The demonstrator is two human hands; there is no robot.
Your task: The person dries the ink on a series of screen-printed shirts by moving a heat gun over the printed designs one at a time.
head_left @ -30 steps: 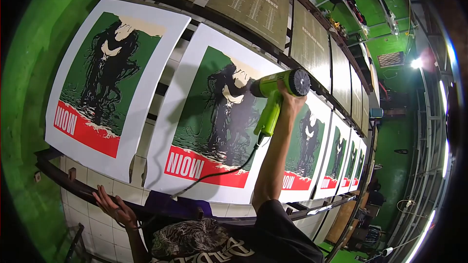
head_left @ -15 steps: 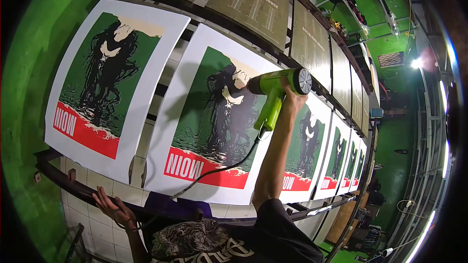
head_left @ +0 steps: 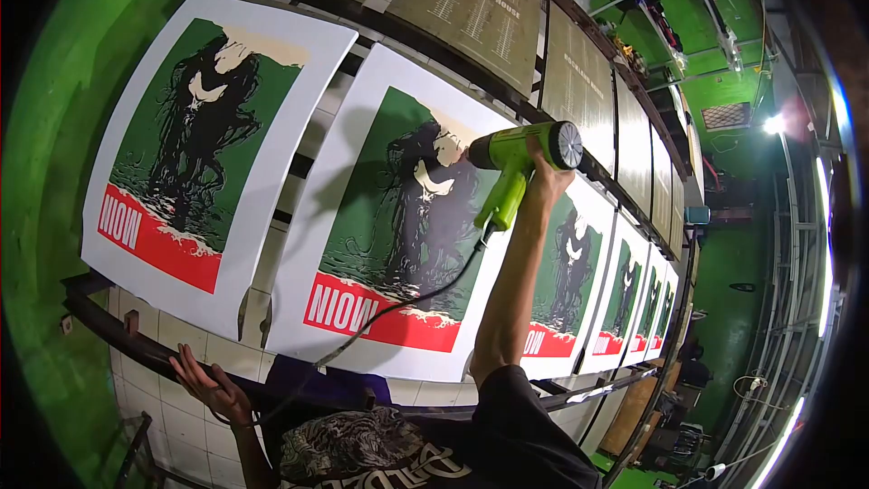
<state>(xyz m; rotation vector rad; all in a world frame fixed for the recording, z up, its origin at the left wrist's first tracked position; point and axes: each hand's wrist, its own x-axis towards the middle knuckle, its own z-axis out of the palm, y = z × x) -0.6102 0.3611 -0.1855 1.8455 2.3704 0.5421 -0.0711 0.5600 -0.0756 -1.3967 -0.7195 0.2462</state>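
My right hand point(head_left: 549, 179) is wrapped round the handle of a green heat gun point(head_left: 518, 163), whose dark nozzle points left over a printed poster point(head_left: 425, 190) in green, black, cream and red. The gun's black cord point(head_left: 398, 306) droops across the poster's red band toward my left hand. My left hand point(head_left: 213, 387) has its fingers spread beside the dark rail at the near edge, with the cord passing close to its wrist. Another poster of the same print point(head_left: 204, 154) lies to the left.
More prints point(head_left: 563, 276) continue to the right in a row. Behind them stand olive boards point(head_left: 471, 14) with white lettering. A dark metal rail point(head_left: 136, 335) runs along the near side, with purple cloth point(head_left: 326, 384) by it. A green wall point(head_left: 54, 127) rises at left.
The heat gun and my right hand have shifted very slightly right in view. The cord hangs a little differently over the red band. My left hand has barely moved.
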